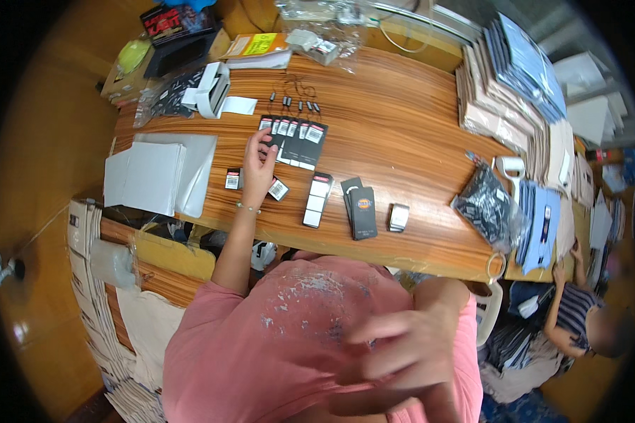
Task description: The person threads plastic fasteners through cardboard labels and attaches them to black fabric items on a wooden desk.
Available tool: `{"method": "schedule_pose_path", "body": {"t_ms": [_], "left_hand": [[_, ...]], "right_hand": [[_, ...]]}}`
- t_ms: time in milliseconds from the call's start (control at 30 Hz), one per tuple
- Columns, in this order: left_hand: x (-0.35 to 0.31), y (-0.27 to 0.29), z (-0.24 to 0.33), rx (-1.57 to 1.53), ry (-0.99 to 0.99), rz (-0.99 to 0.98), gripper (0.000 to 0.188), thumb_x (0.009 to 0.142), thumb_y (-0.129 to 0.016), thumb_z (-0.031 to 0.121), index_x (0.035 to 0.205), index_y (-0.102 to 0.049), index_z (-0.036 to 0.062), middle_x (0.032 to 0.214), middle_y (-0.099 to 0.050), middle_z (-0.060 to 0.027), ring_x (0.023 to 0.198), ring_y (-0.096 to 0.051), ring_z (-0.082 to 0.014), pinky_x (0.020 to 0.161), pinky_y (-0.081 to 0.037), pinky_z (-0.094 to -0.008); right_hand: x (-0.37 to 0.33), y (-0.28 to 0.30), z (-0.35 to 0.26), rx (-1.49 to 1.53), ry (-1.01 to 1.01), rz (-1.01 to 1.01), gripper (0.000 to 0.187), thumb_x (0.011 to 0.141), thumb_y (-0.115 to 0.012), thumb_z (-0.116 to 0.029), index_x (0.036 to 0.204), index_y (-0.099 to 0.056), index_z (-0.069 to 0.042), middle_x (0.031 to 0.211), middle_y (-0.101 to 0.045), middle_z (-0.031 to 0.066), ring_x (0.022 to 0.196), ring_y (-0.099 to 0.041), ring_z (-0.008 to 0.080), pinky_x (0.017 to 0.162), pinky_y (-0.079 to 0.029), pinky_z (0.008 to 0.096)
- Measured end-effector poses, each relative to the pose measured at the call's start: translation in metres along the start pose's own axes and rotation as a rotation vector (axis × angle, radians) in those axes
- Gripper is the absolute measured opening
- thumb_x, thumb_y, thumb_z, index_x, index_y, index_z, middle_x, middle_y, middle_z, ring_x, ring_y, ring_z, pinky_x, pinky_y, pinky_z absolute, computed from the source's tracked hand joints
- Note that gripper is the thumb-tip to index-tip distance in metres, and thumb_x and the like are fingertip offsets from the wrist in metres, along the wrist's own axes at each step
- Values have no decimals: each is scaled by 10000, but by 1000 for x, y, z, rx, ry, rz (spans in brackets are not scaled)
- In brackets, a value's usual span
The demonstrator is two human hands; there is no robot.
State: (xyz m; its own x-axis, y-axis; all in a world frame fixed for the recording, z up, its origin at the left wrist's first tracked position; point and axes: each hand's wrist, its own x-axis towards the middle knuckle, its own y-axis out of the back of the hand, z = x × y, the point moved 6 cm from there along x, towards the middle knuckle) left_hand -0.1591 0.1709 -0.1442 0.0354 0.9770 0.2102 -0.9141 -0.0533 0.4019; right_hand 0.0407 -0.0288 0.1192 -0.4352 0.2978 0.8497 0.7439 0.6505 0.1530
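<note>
My left hand (260,166) lies over the left end of a row of black hang tags (302,148). Its fingers are slightly bent and apart, and I see nothing gripped in them. The tags overlap like a fan, each with a white barcode sticker, and their dark strings (300,88) stretch away from me. By my left wrist are small barcode stickers (278,188). Right of these lie a sticker strip (317,200), two black tags (363,211) and a small stack of labels (398,217). My right hand (402,352), raised before my pink shirt, is smeared by motion.
White sheets (144,176) lie on a clear plastic sleeve at the left. Stacks of folded garments (508,106) and a bag of black tags (483,204) fill the right side, near a white tagging tool (509,168). Another person (575,310) works at far right.
</note>
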Motion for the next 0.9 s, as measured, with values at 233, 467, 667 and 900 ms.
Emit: {"method": "schedule_pose_path", "body": {"t_ms": [233,467,667,900], "left_hand": [[-1,-21,17,-134,-60,-52,276,824,-534,47,1099,-519,36,899,-532,-34,723,-481,-90,622,-404,-212],[-52,-116,80,344,-431,-591,316,752,-642,253,1009,-590,77,959,-571,-81,915,-501,-232,815,-390,-340],[-83,-154,67,601,-347,-644,521,570,-747,368,982,-592,89,983,-567,-45,962,-452,-226,821,-301,-370],[-85,-150,60,538,-367,-582,539,542,-753,355,990,-600,97,962,-571,-23,943,-452,-219,812,-289,-363]], "right_hand": [[1,-15,-6,-269,-119,12,292,782,-547,-213,956,-589,17,785,-540,77,656,-495,177,676,-414,344],[-121,30,48,-627,-891,163,150,739,-553,-46,867,-631,-50,864,-614,90,729,-568,234,641,-459,332],[-304,87,86,-1024,-1379,467,310,738,-647,-167,1028,-615,-63,832,-575,110,770,-558,233,686,-452,326],[-320,79,99,-977,-1315,423,412,665,-705,-175,1051,-607,-70,852,-526,108,829,-516,259,736,-431,341]]}}
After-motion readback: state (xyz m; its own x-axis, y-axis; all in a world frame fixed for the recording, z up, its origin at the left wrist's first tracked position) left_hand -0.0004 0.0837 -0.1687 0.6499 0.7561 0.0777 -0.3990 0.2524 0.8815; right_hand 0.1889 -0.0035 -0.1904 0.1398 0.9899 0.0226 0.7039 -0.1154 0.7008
